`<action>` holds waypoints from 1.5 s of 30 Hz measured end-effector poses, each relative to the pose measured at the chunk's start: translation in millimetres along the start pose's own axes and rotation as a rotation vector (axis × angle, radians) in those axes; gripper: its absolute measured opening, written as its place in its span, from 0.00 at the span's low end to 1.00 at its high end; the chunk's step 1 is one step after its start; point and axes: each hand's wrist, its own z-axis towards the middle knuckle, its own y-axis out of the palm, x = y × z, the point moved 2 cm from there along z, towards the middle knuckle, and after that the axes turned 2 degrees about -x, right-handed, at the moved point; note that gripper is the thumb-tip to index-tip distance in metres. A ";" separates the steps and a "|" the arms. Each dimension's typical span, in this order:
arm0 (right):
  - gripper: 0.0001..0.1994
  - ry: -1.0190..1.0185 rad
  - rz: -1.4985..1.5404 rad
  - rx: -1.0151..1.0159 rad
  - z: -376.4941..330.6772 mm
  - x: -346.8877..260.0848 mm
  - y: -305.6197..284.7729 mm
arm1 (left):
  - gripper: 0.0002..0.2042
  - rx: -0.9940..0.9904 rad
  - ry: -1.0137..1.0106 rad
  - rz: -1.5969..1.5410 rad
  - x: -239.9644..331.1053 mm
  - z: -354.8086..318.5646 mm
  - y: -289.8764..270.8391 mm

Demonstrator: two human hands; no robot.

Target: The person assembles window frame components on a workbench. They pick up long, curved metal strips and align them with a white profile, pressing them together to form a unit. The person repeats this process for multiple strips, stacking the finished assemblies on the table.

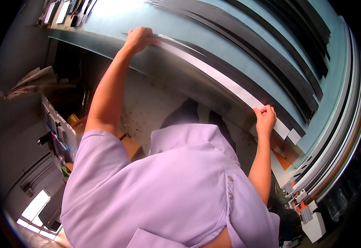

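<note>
A long, narrow white strip (213, 72) runs along the near edge of a glass-topped table (118, 25), slanting from upper left to lower right. At its upper-left end my left hand (139, 39) is closed, its thumb against the strip. Farther along to the right, my right hand (265, 120) pinches the strip between thumb and fingers. Beyond my right hand the strip goes on to a small pale tab (294, 136). A dark strip (246, 78) lies right alongside the white one on its far side. The undersides of my fingers are hidden.
More dark strips (267, 45) lie on the table farther away. Along its right side runs a set of long metal rails or rollers (341, 120). Tools (79, 16) sit at the far left corner. A cardboard box (130, 148) stands below, left of my body.
</note>
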 end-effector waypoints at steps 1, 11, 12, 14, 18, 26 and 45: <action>0.18 0.001 0.001 -0.001 0.3 -0.2 0.0 | 0.17 -0.015 0.001 -0.017 -1.1 0.0 -0.1; 0.17 0.021 -0.002 -0.024 1.0 -2.3 -2.6 | 0.18 -0.058 0.032 0.023 -1.7 3.5 -0.6; 0.17 0.031 0.004 -0.029 1.0 -2.0 -2.7 | 0.18 -0.053 0.038 0.026 -1.1 3.6 -0.7; 0.17 0.048 0.016 -0.039 1.3 -2.0 -2.7 | 0.18 -0.057 0.039 0.032 -0.3 4.0 -1.2; 0.17 0.056 0.010 -0.046 1.4 -3.9 -3.6 | 0.18 -0.082 0.020 0.041 1.6 4.8 -2.4; 0.17 0.058 0.010 -0.050 1.4 -2.8 -3.2 | 0.18 -0.065 0.054 0.065 3.0 4.9 -4.2; 0.17 0.057 0.024 -0.029 1.0 4.5 0.7 | 0.28 0.048 -0.149 0.341 -26.7 11.3 -20.2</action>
